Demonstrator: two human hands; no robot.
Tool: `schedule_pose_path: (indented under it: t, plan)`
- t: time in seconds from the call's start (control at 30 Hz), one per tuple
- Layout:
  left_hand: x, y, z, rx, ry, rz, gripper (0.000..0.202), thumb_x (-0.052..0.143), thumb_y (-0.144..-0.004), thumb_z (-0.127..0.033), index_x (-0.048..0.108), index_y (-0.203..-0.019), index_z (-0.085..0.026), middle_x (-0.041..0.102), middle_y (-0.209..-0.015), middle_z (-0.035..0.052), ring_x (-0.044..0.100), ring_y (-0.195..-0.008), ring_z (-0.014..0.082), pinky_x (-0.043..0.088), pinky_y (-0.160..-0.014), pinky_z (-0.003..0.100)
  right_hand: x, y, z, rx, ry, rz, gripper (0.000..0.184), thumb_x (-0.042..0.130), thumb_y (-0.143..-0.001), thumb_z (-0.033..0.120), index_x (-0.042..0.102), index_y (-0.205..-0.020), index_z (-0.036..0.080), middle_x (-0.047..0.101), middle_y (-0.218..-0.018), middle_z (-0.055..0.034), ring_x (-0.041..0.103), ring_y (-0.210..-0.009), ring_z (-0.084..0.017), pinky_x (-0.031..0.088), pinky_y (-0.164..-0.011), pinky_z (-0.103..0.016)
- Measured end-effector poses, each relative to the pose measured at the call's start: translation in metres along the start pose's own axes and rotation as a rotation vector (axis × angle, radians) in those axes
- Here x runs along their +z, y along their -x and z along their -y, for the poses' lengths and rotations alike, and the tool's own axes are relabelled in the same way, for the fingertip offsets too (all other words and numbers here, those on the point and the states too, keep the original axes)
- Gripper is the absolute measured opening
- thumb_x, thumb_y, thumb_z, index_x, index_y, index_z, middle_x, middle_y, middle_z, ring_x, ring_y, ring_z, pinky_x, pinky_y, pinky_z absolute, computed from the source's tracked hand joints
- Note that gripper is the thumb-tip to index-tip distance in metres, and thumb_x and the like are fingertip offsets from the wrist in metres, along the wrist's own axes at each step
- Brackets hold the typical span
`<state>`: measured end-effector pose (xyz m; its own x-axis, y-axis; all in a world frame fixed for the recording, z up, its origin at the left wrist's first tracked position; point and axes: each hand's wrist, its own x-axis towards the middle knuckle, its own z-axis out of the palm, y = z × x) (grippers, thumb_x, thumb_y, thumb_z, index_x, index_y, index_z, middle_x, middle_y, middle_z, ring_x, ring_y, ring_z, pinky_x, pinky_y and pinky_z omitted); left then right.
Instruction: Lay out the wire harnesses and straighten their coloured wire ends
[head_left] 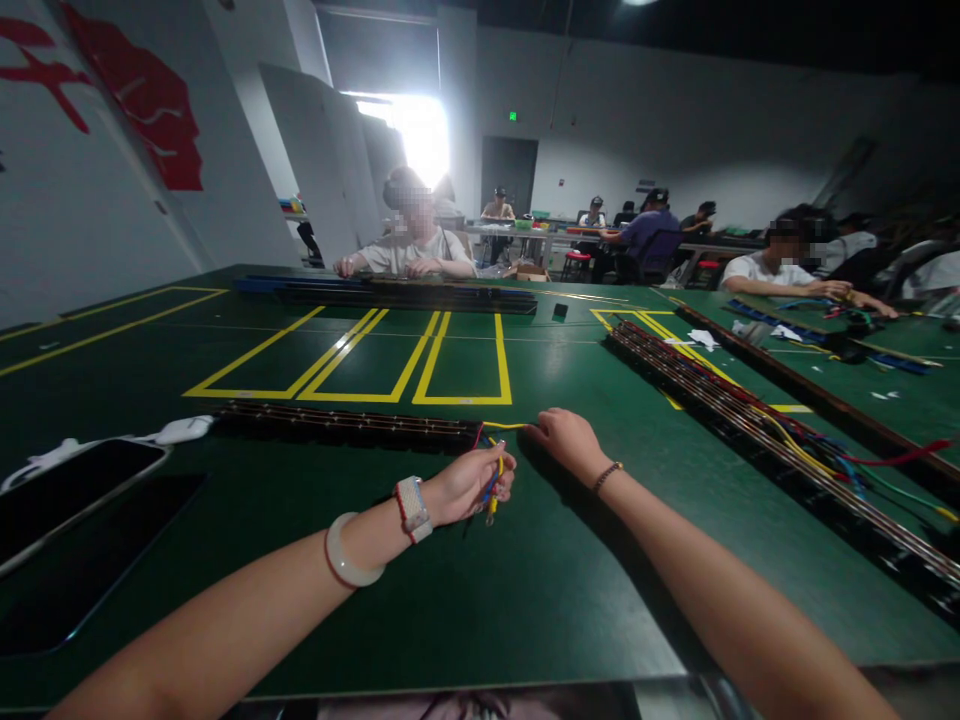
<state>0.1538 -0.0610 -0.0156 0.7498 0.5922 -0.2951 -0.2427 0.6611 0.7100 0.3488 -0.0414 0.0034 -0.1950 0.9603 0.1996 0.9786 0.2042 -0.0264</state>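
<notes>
A long dark strip with thin copper-coloured lines lies across the green table in front of me. Coloured wires come out of its right end. My left hand is closed around several of them, blue and yellow, and a yellow wire end with a metal terminal hangs below the fingers. Just to the right, my right hand pinches the far end of a yellow wire drawn out sideways from the strip. Its fingertips hide that end of the wire.
More dark strips with wires lie along the right side. At the left are a phone with a white cable and a dark flat panel. Yellow tape outlines mark the table. A co-worker sits opposite behind stacked strips.
</notes>
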Motion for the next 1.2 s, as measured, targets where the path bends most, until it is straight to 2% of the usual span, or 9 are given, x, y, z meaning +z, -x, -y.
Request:
schedule_pose_path:
  t: [0.13,0.27,0.4,0.53,0.63,0.77,0.87,1.07,1.2]
  plan:
    - [0.001,0.000,-0.002,-0.008,0.002,-0.055,0.028,0.043,-0.091,-0.036,0.055,-0.084,-0.012,0.057,-0.065,0.0024,0.054,-0.055,0.0097,0.042,-0.058,0.022,0.004,-0.001,0.001,-0.005,0.081,0.025,0.037,0.043,-0.091,0.045,0.064,-0.077,0.018,0.064,-0.079,-0.0077,0.059,-0.071,-0.018,0.034,-0.060,-0.027]
    - [0.004,0.001,-0.003,0.006,0.053,0.020,0.032,0.042,-0.092,-0.033,0.058,-0.100,-0.006,0.067,-0.087,0.0137,0.065,-0.081,0.0184,0.046,-0.080,0.030,0.001,0.008,-0.002,-0.105,0.170,-0.164,0.042,0.042,-0.089,0.052,0.061,-0.084,0.015,0.062,-0.080,-0.0092,0.056,-0.074,-0.020,0.034,-0.066,-0.029]
    - [0.003,-0.001,-0.002,0.012,0.138,0.070,0.035,0.038,-0.092,-0.031,0.056,-0.107,-0.005,0.068,-0.091,0.0167,0.065,-0.092,0.0224,0.043,-0.089,0.036,-0.008,0.015,-0.003,-0.416,0.184,-0.334,0.029,0.044,-0.092,0.041,0.059,-0.095,0.016,0.061,-0.086,-0.0089,0.052,-0.078,-0.020,0.034,-0.073,-0.032]
    - [0.002,-0.005,0.000,0.051,0.196,0.099,0.032,0.038,-0.089,-0.025,0.055,-0.109,-0.006,0.068,-0.091,0.0151,0.065,-0.092,0.0232,0.042,-0.090,0.038,-0.012,0.019,0.000,-0.809,0.174,-0.311,0.023,0.040,-0.095,0.023,0.057,-0.110,0.020,0.062,-0.095,-0.0061,0.051,-0.080,-0.017,0.035,-0.079,-0.032]
    - [0.001,-0.006,0.000,0.055,0.216,0.123,0.032,0.039,-0.086,-0.023,0.055,-0.108,-0.006,0.068,-0.092,0.0152,0.065,-0.092,0.0241,0.043,-0.089,0.039,-0.010,0.019,0.001,-0.925,0.139,-0.281,0.026,0.040,-0.095,0.021,0.056,-0.116,0.020,0.062,-0.105,-0.0066,0.052,-0.086,-0.017,0.038,-0.082,-0.033]
    - [0.002,-0.005,0.000,0.053,0.205,0.132,0.033,0.040,-0.082,-0.021,0.055,-0.107,-0.006,0.067,-0.093,0.0154,0.064,-0.092,0.0245,0.044,-0.088,0.040,-0.005,0.018,0.002,-0.935,0.059,-0.263,0.027,0.040,-0.095,0.020,0.057,-0.116,0.021,0.063,-0.108,-0.0068,0.055,-0.089,-0.017,0.041,-0.083,-0.034]
    - [0.004,-0.004,-0.001,0.056,0.182,0.118,0.033,0.041,-0.080,-0.021,0.055,-0.106,-0.007,0.067,-0.096,0.0157,0.064,-0.094,0.0251,0.044,-0.088,0.042,0.001,0.017,0.005,-0.895,-0.110,-0.276,0.027,0.041,-0.094,0.020,0.057,-0.116,0.020,0.063,-0.111,-0.0074,0.056,-0.096,-0.017,0.044,-0.085,-0.034]
    - [0.003,-0.006,0.000,0.060,0.177,0.143,0.033,0.040,-0.080,-0.021,0.057,-0.103,-0.004,0.067,-0.099,0.0188,0.062,-0.099,0.0257,0.039,-0.095,0.044,0.014,0.013,0.010,-0.618,-0.586,-0.370,0.025,0.042,-0.094,0.022,0.059,-0.112,0.021,0.064,-0.110,-0.0079,0.058,-0.104,-0.016,0.048,-0.087,-0.032]
    - [0.003,-0.007,0.002,0.061,0.137,0.149,0.027,0.041,-0.079,-0.016,0.058,-0.095,-0.002,0.067,-0.094,0.0226,0.064,-0.097,0.0268,0.039,-0.095,0.043,0.017,0.005,0.020,-0.448,-0.705,-0.379,0.022,0.044,-0.093,0.024,0.061,-0.106,0.023,0.067,-0.104,-0.0050,0.062,-0.098,-0.015,0.049,-0.085,-0.031]
